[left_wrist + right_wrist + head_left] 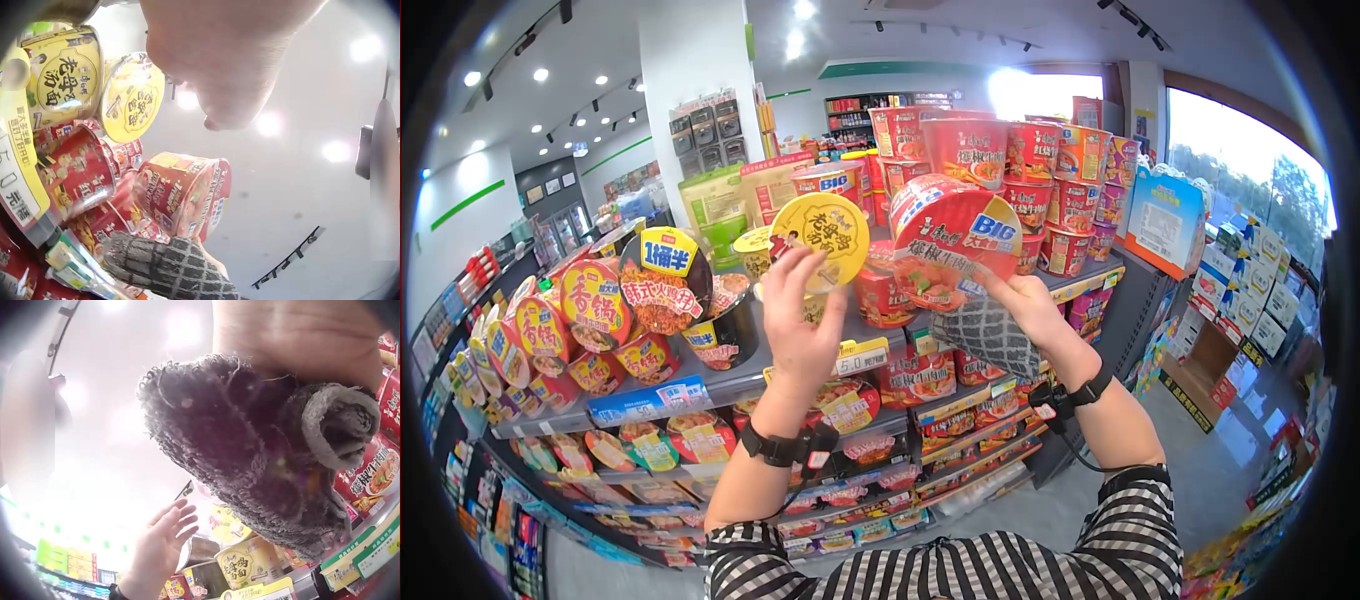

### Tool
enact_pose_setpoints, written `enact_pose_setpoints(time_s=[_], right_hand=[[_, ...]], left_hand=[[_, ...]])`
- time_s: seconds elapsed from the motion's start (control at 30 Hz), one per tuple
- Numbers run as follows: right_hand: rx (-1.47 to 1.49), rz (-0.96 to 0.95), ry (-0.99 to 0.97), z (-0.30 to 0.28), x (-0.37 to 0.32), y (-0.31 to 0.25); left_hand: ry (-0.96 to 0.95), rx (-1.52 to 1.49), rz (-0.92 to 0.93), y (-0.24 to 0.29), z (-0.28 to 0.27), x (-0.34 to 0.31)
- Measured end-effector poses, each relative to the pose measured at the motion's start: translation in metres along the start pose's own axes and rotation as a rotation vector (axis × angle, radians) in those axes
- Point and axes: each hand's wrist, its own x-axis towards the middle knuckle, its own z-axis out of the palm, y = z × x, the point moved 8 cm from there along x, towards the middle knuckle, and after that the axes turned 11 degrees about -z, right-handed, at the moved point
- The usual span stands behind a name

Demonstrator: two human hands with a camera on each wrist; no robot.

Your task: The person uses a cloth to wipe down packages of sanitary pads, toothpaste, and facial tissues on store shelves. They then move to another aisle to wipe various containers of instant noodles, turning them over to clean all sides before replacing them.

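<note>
My left hand (800, 315) is raised at the shelf with its fingers extended, right at the yellow lid of a tilted instant noodle tub (832, 232). Another yellow tub (65, 78) stands beside that one in the left wrist view. With my right hand (1032, 312) I hold a red instant noodle tub (945, 250) marked BIG, tilted at the shelf front. The same hand grips a grey checked cloth (985, 335), which hangs below the tub. In the right wrist view the cloth (231, 450) hides most of the fingers and the red tub.
Red noodle tubs (1032, 155) are stacked on the right of the top shelf. Black and red noodle bowls (665, 280) line its left side. Price tags (860, 357) run along the shelf edge. A blue and orange display box (1165, 220) stands at the right end.
</note>
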Motion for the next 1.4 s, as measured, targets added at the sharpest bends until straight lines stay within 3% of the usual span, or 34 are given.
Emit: enact_pose_setpoints(time_s=[0.1, 0.3, 0.37, 0.43, 0.7, 0.8, 1.17, 1.23, 1.4], right_hand=[[0.032, -0.041, -0.002, 0.001, 0.005, 0.007], [-0.045, -0.108, -0.039, -0.002, 0.022, 0.002], [-0.083, -0.096, -0.077, -0.006, 0.029, 0.009], [-0.058, -0.089, -0.087, -0.001, 0.034, 0.004], [-0.046, -0.170, -0.147, 0.005, 0.045, -0.018], [-0.085, -0.187, -0.210, 0.008, 0.052, -0.014], [-0.032, -0.179, -0.165, 0.010, 0.064, -0.018], [-0.042, -0.087, -0.187, 0.012, 0.066, -0.013], [-0.125, -0.101, -0.143, 0.018, 0.087, 0.017]], left_hand=[[-0.087, -0.100, -0.072, 0.000, 0.014, -0.007], [0.048, 0.310, 0.163, 0.017, 0.021, 0.015], [0.053, 0.377, 0.126, 0.005, 0.025, 0.023], [-0.012, 0.555, 0.011, -0.005, 0.034, 0.030], [-0.226, 0.735, 0.041, -0.019, 0.063, 0.044], [-0.271, 0.782, 0.007, -0.028, 0.063, 0.046], [-0.230, 0.741, -0.052, -0.045, 0.037, 0.044], [-0.219, 0.720, -0.035, -0.045, 0.037, 0.044], [-0.211, 0.717, -0.024, -0.045, 0.035, 0.044]])
